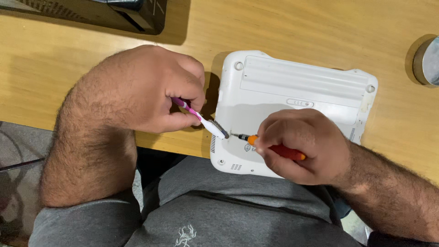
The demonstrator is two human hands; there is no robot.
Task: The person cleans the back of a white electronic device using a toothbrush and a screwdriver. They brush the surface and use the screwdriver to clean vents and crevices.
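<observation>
At centre left of the frame, a pink-and-white toothbrush [203, 118] was gripped by the left hand [153, 89], its bristles laid on the white device [292, 98] lying at centre on the wooden table [68, 59]. Lower right of centre, an orange-handled screwdriver [274, 147] was clasped by the right hand [304, 146], its tip set against the casing beside the bristles.

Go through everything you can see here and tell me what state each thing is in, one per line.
White device: lying underside up on the wooden table, its near edge over the table's edge.
Toothbrush: held in the left hand, bristle head at the device's left edge.
Screwdriver: gripped in the right hand, tip against the device beside the bristles.
Metal cylinder: standing at the right, untouched.
Dark object: resting at the table's far edge.
</observation>
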